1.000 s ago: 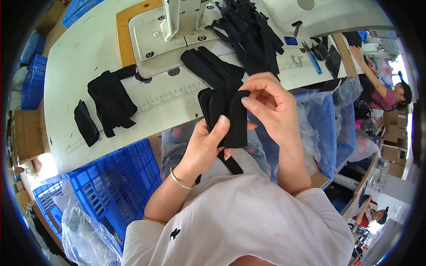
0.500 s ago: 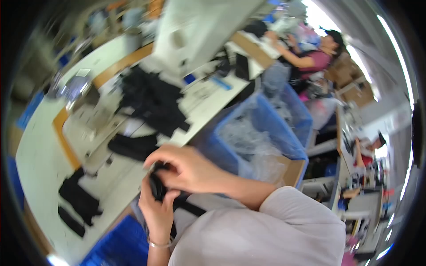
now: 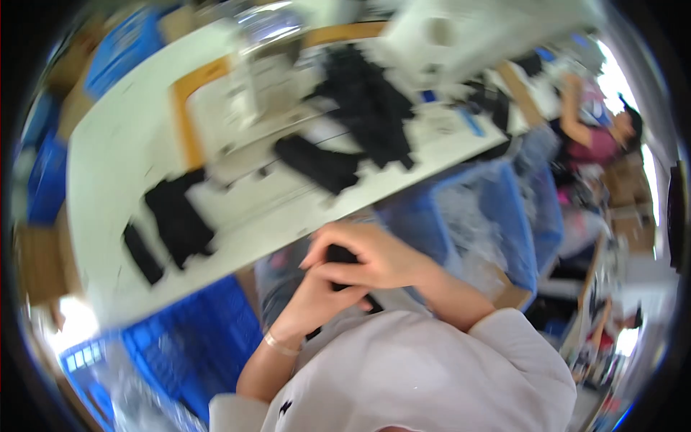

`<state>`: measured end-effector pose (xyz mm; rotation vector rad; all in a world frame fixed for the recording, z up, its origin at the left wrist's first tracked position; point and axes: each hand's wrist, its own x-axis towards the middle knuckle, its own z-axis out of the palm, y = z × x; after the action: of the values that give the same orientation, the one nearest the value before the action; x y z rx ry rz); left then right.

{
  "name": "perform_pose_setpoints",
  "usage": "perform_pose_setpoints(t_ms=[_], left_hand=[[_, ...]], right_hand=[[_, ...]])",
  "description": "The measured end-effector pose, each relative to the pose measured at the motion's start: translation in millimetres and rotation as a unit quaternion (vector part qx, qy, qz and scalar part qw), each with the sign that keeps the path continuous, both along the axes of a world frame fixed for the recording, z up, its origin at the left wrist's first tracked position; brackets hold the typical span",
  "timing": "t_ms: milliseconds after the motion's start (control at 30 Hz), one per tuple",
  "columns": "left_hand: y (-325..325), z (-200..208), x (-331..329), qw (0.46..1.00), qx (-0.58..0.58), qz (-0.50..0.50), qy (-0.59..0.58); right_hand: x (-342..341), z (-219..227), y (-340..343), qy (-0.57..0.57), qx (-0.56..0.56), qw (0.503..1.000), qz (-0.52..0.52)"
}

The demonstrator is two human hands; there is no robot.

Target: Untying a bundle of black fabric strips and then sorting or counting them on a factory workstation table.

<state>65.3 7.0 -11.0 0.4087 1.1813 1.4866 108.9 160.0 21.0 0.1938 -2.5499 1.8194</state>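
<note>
My left hand (image 3: 317,301) and my right hand (image 3: 385,255) meet in front of my shirt, close to the table's front edge. Between them is a small black object (image 3: 340,255), mostly covered by my fingers, so its kind does not show. A black strap (image 3: 373,305) shows just below the hands. My right hand lies over the top of the object, fingers curled, while the left closes on it from below. Several cut black fabric pieces lie on the white table (image 3: 108,187): a wide one (image 3: 178,219), a narrow strip (image 3: 142,253), a long one (image 3: 317,164) and a pile (image 3: 366,108).
A sewing machine (image 3: 263,86) is set in the table, with a larger white machine (image 3: 475,36) farther right. Blue crates (image 3: 198,345) stand at the lower left. Plastic-lined blue bins (image 3: 518,223) stand at my right. A co-worker (image 3: 597,140) sits beyond them.
The view has swung, so the table and machines appear farther right and higher. My hands have closed more tightly together, hiding more of the black object.
</note>
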Motion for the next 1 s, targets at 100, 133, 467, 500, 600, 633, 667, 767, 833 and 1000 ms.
perform_pose_setpoints(t_ms=[100,133,467,500,600,633,667,767,833,1000], left_hand=[[-7.7,-5.1,-1.6,0.998,-0.011,0.050,0.023],[-8.9,-12.5,3.7,0.986,0.028,0.122,0.111],[-64.3,-8.6,-6.7,0.947,0.001,0.320,0.021],[-70.9,-2.4,-7.1,0.929,0.001,0.369,0.019],[-86.0,13.9,-16.1,0.851,0.021,0.502,0.150],[-90.2,14.2,-21.6,0.810,0.030,0.548,0.206],[-99.7,7.4,-32.3,0.789,0.052,0.545,0.280],[-110.6,6.2,-47.8,0.758,-0.012,0.580,0.298],[-122.6,1.0,-62.7,0.780,-0.028,0.561,0.274],[-136.4,-3.1,-87.7,0.770,0.023,0.617,0.161]], right_hand=[[-14.4,-4.9,-14.8,0.042,0.028,0.999,0.009],[-20.0,-3.3,-21.8,0.035,0.021,0.999,0.024],[-84.3,-6.5,-58.7,-0.074,-0.177,0.981,-0.025],[-95.9,-8.2,-66.1,-0.073,-0.176,0.981,-0.021],[-130.5,-14.3,-97.3,0.016,-0.022,0.998,-0.059],[-143.1,-17.3,-109.4,0.074,0.076,0.991,-0.076],[-152.5,-19.2,-118.4,0.132,0.173,0.971,-0.094],[-170.8,-32.2,-139.2,0.122,0.173,0.975,-0.066],[-181.4,-34.6,-153.6,0.119,0.143,0.981,-0.050],[-203.6,-32.6,-163.1,0.023,0.074,0.997,-0.028]])
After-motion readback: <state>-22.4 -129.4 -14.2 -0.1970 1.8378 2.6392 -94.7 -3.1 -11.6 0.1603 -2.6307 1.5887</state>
